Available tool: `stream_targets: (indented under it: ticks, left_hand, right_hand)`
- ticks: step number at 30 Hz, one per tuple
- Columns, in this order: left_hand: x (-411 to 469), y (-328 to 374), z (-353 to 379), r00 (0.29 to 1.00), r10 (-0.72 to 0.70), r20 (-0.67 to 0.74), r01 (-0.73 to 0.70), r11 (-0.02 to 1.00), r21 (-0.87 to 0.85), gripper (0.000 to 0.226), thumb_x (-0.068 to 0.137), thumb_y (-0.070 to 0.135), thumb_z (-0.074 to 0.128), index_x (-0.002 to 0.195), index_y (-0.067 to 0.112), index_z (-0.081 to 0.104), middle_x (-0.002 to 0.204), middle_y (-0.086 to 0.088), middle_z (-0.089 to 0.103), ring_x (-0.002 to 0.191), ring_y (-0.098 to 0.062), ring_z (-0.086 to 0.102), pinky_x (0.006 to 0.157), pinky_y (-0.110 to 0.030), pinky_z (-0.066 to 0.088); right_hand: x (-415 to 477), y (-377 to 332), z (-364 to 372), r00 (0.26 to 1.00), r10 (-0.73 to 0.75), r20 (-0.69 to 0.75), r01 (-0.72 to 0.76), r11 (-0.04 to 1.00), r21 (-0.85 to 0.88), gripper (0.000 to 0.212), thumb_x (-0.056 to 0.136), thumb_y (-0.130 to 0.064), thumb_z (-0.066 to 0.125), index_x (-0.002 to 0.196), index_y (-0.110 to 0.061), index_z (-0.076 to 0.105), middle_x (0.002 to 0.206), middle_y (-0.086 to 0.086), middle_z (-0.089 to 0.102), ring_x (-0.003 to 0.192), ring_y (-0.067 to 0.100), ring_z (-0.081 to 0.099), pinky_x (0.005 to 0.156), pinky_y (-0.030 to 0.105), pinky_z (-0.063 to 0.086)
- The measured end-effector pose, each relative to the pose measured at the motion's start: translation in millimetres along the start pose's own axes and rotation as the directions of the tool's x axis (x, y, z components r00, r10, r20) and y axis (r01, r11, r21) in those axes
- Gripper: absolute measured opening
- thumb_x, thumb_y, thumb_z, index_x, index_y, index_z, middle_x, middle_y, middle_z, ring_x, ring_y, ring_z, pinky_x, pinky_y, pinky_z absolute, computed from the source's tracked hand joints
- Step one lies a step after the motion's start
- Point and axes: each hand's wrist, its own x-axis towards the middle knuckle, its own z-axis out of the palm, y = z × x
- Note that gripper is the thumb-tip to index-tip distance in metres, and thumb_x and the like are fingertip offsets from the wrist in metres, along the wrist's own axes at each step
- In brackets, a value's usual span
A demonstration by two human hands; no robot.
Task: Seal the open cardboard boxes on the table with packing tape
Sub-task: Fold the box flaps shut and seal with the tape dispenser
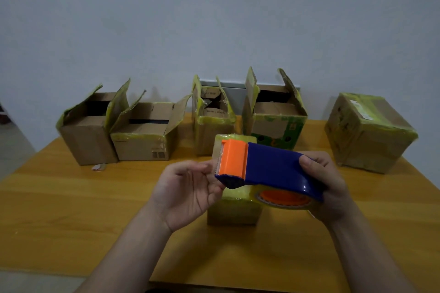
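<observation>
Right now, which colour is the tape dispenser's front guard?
The front guard is orange, seen in the head view.

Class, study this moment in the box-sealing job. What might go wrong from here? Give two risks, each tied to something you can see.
1. The left hand pinches the tape end right beside the toothed cutter of the tape dispenser, so its fingers may get nicked.
2. The open boxes at the back have torn, upright flaps; tape may hold them down poorly.
</observation>
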Motion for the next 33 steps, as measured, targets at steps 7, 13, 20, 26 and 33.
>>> stream_targets:
  ticks: [7,13,20,26,33]
  left_hand:
    - [6,4,6,0.912,0.264,-0.313,-0.024,0.798,0.602,0.02,0.079,0.025,0.074,0.089,0.01,0.082,0.085,-0.017,0.076,0.068,-0.013,0.071,0.056,-0.018,0.055]
    - [7,-3,-1,0.879,0.37,-0.302,0.051,0.556,0.83,0.013,0.093,0.018,0.071,0.091,0.01,0.082,0.09,-0.008,0.079,0.083,-0.016,0.074,0.064,-0.02,0.056]
    - [-10,-2,-15,0.851,0.39,-0.352,0.052,0.603,0.796,0.025,0.076,0.026,0.08,0.086,0.003,0.081,0.077,-0.013,0.074,0.067,-0.013,0.067,0.061,-0.022,0.054]
    - [-9,-12,-15,0.835,0.447,-0.32,0.127,0.409,0.904,0.01,0.09,0.021,0.078,0.086,0.014,0.084,0.075,-0.009,0.076,0.067,-0.013,0.069,0.062,-0.023,0.054]
    - [-7,-16,-17,0.794,0.554,-0.251,0.193,0.162,0.968,0.006,0.09,0.033,0.078,0.087,0.031,0.082,0.069,0.005,0.075,0.067,-0.012,0.07,0.064,-0.029,0.061]
  right_hand:
    - [1,4,-8,0.999,0.027,-0.016,-0.029,0.989,-0.145,0.076,0.081,-0.05,0.076,0.087,0.023,0.057,0.072,0.04,0.055,0.061,0.032,0.058,0.058,0.028,0.05]
    - [-8,2,-13,0.992,0.11,-0.061,-0.121,0.962,-0.246,0.039,0.091,-0.026,0.06,0.089,0.011,0.071,0.074,0.018,0.071,0.064,0.023,0.068,0.06,0.024,0.053]
    - [-19,-15,-34,0.986,0.09,-0.14,-0.134,0.929,-0.345,0.04,0.088,-0.026,0.06,0.075,0.01,0.069,0.063,0.02,0.065,0.054,0.024,0.061,0.056,0.024,0.048]
    - [-24,-26,-28,0.995,0.093,-0.028,-0.096,0.889,-0.449,0.027,0.09,-0.024,0.062,0.068,-0.014,0.074,0.06,0.006,0.067,0.054,0.016,0.062,0.058,0.021,0.047]
    - [-20,-29,-26,0.997,0.074,0.021,-0.052,0.843,-0.536,0.034,0.087,-0.039,0.069,0.073,-0.008,0.074,0.064,0.01,0.07,0.056,0.021,0.066,0.056,0.024,0.049]
